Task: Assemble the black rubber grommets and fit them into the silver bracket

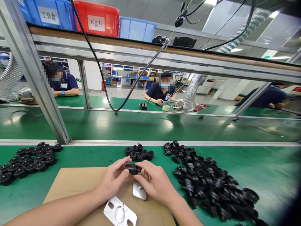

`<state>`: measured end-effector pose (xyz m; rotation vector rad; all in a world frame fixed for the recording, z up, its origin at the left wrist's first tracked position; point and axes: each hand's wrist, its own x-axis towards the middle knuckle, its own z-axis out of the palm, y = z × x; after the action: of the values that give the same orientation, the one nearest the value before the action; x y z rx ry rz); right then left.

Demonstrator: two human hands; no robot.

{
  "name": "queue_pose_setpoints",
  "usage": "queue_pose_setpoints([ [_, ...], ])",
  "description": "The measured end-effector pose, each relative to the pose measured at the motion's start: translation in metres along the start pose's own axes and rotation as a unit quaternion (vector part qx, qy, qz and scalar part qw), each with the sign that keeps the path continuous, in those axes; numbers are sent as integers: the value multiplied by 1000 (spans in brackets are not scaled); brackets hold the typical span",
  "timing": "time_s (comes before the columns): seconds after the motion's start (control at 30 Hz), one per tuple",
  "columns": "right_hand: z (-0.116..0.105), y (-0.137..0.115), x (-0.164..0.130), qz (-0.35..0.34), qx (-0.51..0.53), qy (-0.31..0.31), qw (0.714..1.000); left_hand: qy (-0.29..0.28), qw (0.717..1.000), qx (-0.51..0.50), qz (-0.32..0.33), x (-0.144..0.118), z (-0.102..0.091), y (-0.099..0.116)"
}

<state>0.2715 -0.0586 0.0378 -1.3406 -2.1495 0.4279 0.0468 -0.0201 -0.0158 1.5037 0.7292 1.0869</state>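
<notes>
The cardboard sheet [75, 185] lay on the near bench [258, 169], at 6 o'clock. Both hands met above its far edge, the left hand [113, 180] at 9 o'clock of the right hand [154, 182], a small part [133, 169] pinched between them. A metal plate [119, 213] lay on the sheet near the wrists. A small cluster of parts [139, 152] sat at 12 o'clock of the hands. A large heap of parts [207, 182] spread at 3 o'clock; rows of round parts [28, 161] at 9 o'clock. The conveyor belt [150, 125] ran behind the bench. Bins [89, 17] stood on the overhead shelf.
</notes>
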Motion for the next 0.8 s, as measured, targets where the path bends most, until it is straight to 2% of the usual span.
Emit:
queue_pose_setpoints([
  [0.1, 1, -3, 0, 5, -8, 2, 1000, -5, 1000, 6, -14, 0, 0, 0],
  [0.2, -2, -6, 1, 36, -16, 16, 999, 5, 995, 85, 43, 0, -1, 4],
  [0.27, -10, -4, 2, 85, -25, 30, 996, 21, 991, 117, 54, 0, -2, 6],
  [0.33, -23, 4, 0, 150, -52, 51, 986, 31, 991, 126, 34, 1, -2, 7],
  [0.43, -45, 25, -4, 244, -128, 79, 958, 27, 991, 131, 12, 2, -2, 6],
  [0.53, -56, 47, -7, 303, -158, 72, 937, 14, 991, 133, 8, 1, -2, 7],
  [0.63, -47, 63, -5, 306, -133, 60, 941, 4, 991, 134, 5, 0, -2, 8],
  [0.8, -20, 71, 4, 266, -93, 55, 958, 0, 990, 139, 8, 0, -2, 10],
])
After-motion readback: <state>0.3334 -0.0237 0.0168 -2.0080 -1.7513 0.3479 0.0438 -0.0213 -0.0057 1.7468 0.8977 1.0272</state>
